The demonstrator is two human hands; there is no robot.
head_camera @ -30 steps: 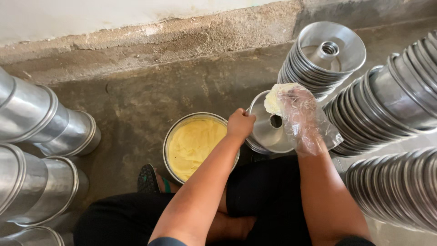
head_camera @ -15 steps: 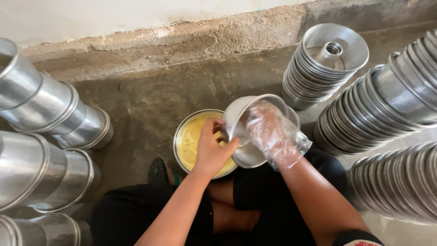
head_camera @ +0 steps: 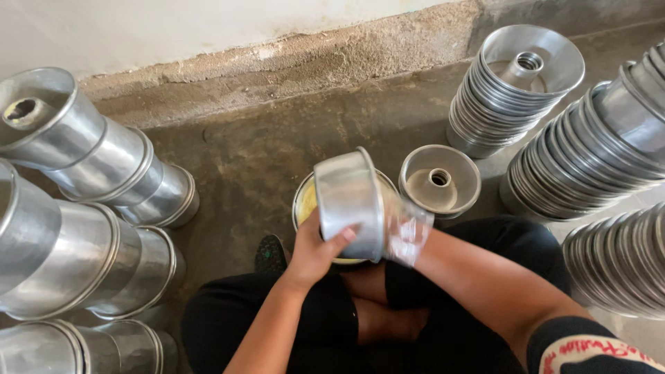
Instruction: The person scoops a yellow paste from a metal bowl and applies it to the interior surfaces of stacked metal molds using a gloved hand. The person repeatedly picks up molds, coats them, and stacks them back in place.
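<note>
Shiny metal cake tin (head_camera: 348,204) sits on its side between both hands, open mouth facing right, bottom facing left. Left hand (head_camera: 315,253) grips its outside wall. Right hand (head_camera: 407,232), in a clear plastic glove, is at the mouth; its grip is hidden. Below is a bowl (head_camera: 303,201) of yellow grease.

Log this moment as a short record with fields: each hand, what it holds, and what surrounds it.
left hand: bare, grips the outside of a metal tube pan held on its side
right hand: in a clear plastic glove, at the pan's open side
below pan: round tin of yellow grease
beside: single tube pan on the concrete floor
around: stacks of pans
</note>
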